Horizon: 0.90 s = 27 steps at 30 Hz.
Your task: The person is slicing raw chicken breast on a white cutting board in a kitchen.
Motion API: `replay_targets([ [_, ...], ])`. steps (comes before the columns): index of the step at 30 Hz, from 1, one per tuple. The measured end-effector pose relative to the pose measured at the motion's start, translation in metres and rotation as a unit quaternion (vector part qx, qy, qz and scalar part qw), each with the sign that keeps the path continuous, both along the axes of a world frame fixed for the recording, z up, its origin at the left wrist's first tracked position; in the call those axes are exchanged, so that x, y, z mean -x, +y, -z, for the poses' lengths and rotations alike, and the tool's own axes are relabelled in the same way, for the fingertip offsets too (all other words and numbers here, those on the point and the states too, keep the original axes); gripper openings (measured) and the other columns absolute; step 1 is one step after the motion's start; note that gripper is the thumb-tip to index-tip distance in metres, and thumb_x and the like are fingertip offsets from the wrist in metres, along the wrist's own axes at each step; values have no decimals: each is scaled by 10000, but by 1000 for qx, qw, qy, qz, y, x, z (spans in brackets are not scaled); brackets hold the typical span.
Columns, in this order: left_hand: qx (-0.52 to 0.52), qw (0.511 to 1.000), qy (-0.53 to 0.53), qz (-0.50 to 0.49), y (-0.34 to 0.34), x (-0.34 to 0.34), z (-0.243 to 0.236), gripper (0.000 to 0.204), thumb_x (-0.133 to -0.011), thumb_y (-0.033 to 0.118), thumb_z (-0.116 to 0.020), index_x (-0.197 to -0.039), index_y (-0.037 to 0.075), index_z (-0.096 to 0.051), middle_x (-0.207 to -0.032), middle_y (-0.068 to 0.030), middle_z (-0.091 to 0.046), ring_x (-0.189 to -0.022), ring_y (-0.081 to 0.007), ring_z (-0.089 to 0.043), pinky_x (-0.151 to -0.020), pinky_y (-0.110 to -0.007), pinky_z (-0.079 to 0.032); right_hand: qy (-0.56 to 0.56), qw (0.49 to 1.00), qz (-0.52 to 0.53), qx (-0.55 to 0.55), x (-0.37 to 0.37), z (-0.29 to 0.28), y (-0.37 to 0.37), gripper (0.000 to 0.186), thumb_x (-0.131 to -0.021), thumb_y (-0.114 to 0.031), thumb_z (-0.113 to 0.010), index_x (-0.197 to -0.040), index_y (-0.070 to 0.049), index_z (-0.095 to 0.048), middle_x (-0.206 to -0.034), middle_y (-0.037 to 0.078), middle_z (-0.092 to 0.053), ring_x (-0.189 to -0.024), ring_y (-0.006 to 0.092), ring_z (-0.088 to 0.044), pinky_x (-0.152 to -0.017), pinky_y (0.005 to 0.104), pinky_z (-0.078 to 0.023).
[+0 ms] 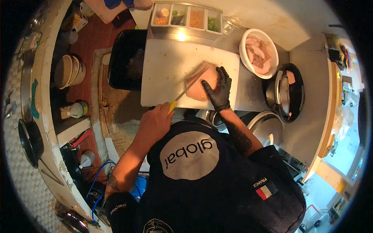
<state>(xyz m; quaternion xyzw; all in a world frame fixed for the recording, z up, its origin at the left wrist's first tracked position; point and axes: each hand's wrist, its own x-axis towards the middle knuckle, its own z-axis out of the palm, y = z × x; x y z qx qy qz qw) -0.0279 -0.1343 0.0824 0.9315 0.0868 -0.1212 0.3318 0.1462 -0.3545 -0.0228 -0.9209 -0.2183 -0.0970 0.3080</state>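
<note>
My bare left hand (155,122) is closed around the yellow handle of a knife (181,94). Its thin blade slants up and to the right across a pale pink piece of raw meat (197,91), where a strip along the upper left side looks partly parted from the rest. In a black glove, my right hand (219,90) lies on the meat's right side with thumb and fingers spread. The meat rests on a white cutting board (163,70). The blade's far end is hard to make out against the meat.
Behind the board stands a metal holder with several containers of chopped food (187,19). A white bowl of raw meat (243,52) sits at the far right, near a dark pan (299,93). Left of the board is a black bin (116,62). A large round lid (268,126) lies right of my forearm.
</note>
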Motion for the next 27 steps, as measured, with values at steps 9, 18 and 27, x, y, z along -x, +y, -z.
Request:
replay_targets([
  [9, -5, 998, 56, 41, 0, -10, -27, 292, -959, 226, -554, -1104, -25, -522, -908, -243, -649, -791, -389, -670, -694, -474, -548, 48, 996, -9, -69, 3, 2, 5, 717, -658, -377, -868, -1195, -13, -562, -1191, 191, -568, -1127, 358, -531, -998, 428, -413],
  [18, 10, 994, 102, 48, -19, -71, 12, 267, -973, 242, -504, -1070, -7, -497, -794, -243, -657, -780, -447, -657, -710, -549, -518, 32, 998, -23, -44, -1, 6, 5, 737, -631, -384, -883, -1186, -15, -568, -1193, 183, -570, -1126, 357, -531, -992, 433, -424],
  [27, 6, 991, 116, 58, -21, -97, 10, 323, -996, 268, -457, -1160, -8, -496, -883, -275, -667, -846, -445, -659, -765, -558, -507, 30, 997, -44, -47, -5, 10, 2, 755, -606, -391, -886, -1187, -24, -572, -1194, 183, -581, -1152, 367, -523, -1013, 442, -415],
])
